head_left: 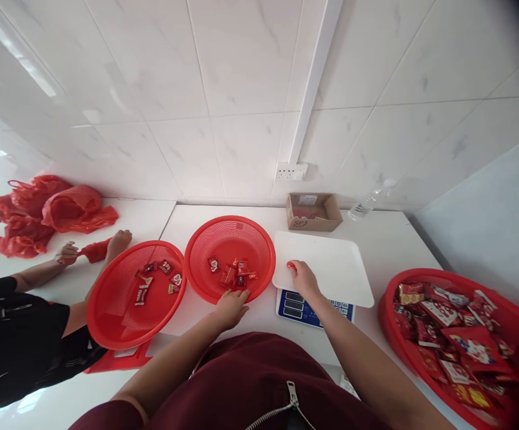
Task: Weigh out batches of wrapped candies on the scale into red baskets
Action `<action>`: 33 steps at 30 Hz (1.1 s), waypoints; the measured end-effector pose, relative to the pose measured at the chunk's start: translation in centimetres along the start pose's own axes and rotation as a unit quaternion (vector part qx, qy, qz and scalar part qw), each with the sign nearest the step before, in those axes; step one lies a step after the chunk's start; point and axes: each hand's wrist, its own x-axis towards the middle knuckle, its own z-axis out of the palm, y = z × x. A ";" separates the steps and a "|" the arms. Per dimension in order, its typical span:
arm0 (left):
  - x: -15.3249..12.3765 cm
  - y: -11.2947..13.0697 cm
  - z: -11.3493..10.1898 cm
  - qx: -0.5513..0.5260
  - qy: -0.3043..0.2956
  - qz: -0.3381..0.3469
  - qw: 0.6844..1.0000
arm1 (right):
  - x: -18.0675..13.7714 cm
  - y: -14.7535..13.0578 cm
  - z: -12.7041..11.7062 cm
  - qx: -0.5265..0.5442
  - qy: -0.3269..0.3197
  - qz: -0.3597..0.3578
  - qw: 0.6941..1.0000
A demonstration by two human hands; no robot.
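My left hand [231, 309] is at the near rim of the middle red plastic basket [230, 226], its fingers curled over the edge. Inside that basket lie several small wrapped candies [229, 276]. Over the left part of the white scale tray [331, 263], my right hand [304, 280] pinches a small red-wrapped candy [291, 265] between thumb and fingers. Below the tray shows the blue keypad of the scale [301, 312], partly covered by my right forearm.
A second red basket [107, 280] with several snacks stands on the left. At right is a large red basket [389, 298] full of wrapped snacks. A cardboard box [315, 223] and plastic bottle [367, 203] stand behind. A co-worker's hands [118, 242] handle red plastic near bundled red bags [68, 209].
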 end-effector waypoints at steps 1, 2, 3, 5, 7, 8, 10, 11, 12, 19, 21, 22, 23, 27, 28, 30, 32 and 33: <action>0.0 -0.1 0.0 -0.001 0.001 0.002 1.000 | 0.2 -0.3 0.0 0.022 0.008 0.025 0.999; 0.0 -0.1 0.1 -0.003 0.002 0.003 1.000 | 0.3 -0.8 0.0 0.043 0.006 0.038 0.998; 0.0 -0.2 0.1 -0.005 0.004 0.003 1.000 | 0.3 -1.5 0.1 0.073 -0.005 0.040 0.997; 0.0 -0.3 0.1 -0.008 0.008 0.003 1.000 | 0.0 -3.3 0.5 0.166 -0.051 0.030 0.984; 0.1 -0.5 0.0 -0.007 0.013 0.006 1.000 | -0.7 -5.1 0.7 0.259 -0.105 0.014 0.960; 0.2 -0.5 -0.1 -0.005 0.015 0.009 1.000 | -1.2 -5.8 0.7 0.279 -0.121 0.004 0.953; 0.4 -0.8 -0.6 0.005 0.013 0.008 1.000 | -2.2 -6.3 0.2 0.262 -0.122 -0.014 0.957; 0.6 -1.0 -0.9 0.011 0.012 0.004 1.000 | -2.7 -6.1 -0.2 0.244 -0.111 -0.020 0.963; 0.9 -1.2 -1.3 0.020 0.005 -0.003 1.000 | -3.3 -5.6 -0.8 0.228 -0.094 -0.021 0.969; 4.7 -3.6 -3.1 0.083 0.037 -0.003 0.996 | -7.9 4.0 -8.6 0.180 0.112 0.121 0.970; 5.8 -4.3 -3.3 0.092 0.053 -0.017 0.994 | -9.7 7.3 -11.4 0.131 0.174 0.166 0.962; 6.2 -4.5 -3.3 0.091 0.059 -0.024 0.994 | -10.5 8.8 -12.6 0.099 0.196 0.189 0.957; 6.5 -4.7 -3.5 0.087 0.062 -0.030 0.994 | -11.4 10.3 -13.7 0.070 0.206 0.213 0.952; 7.2 -4.7 -3.8 0.056 0.089 -0.055 0.993 | -13.7 15.0 -16.4 -0.024 0.165 0.293 0.941; 7.3 -4.6 -3.7 0.053 0.111 -0.061 0.990 | -13.9 15.8 -16.6 -0.042 0.144 0.301 0.942; 7.2 -4.1 -3.4 0.051 0.179 -0.065 0.980 | -14.0 16.9 -16.7 -0.058 0.096 0.300 0.947; 7.1 -3.3 -2.9 0.048 0.252 -0.053 0.965 | -13.5 17.6 -16.6 -0.060 0.062 0.290 0.953; 7.0 -2.8 -2.5 0.043 0.282 -0.042 0.958 | -13.1 17.9 -16.5 -0.064 0.055 0.289 0.954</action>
